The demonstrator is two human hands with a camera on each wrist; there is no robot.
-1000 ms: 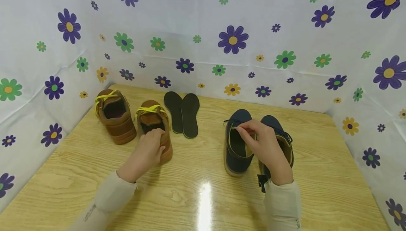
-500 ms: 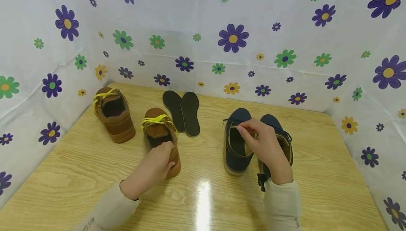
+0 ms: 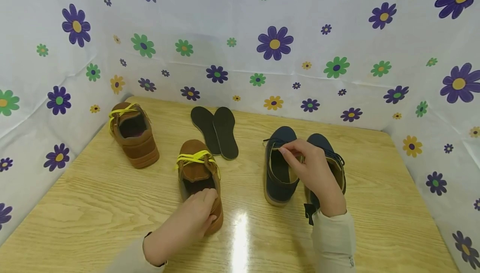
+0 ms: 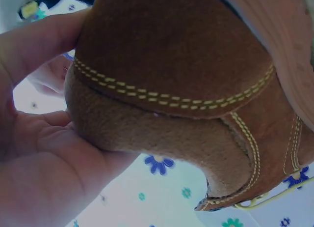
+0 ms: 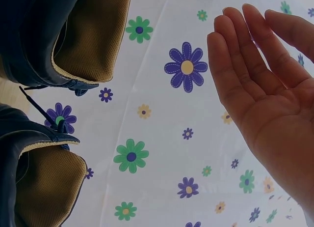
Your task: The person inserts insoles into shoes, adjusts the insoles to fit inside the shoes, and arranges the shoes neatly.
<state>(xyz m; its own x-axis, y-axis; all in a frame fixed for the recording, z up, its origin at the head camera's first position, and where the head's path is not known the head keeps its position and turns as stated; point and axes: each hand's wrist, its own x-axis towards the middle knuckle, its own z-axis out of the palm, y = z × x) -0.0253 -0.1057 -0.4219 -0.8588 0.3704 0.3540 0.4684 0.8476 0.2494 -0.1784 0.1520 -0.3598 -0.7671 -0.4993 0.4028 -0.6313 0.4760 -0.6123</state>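
Two brown suede lace-up shoes with yellow laces stand on the left half of the scene. The nearer brown shoe [image 3: 196, 169], toe pointing away from the person, is gripped at its heel by the left hand [image 3: 198, 214]; the left-wrist view shows thumb and fingers around the heel collar and double rows of pale stitching on the suede. Whether its sole touches the table cannot be told. The second brown shoe [image 3: 138, 150] stands farther back and to the left, apart from the first.

Two flat black shoe-shaped insoles, a left one [image 3: 204, 128] and a right one [image 3: 225, 135], lie behind the held shoe, the right partly overlapping the left. Two navy lace-up shoes with tan linings, one left [image 3: 280, 190] and one right [image 3: 318, 141], stand side by side on the right half. The right hand [image 3: 313, 171] hangs over them, fingers relaxed and slightly bent, holding nothing.

All six items share one light wood-grain table [image 3: 112, 210], bordered by a white cloth [image 3: 232, 18] printed with purple, green and yellow flowers.
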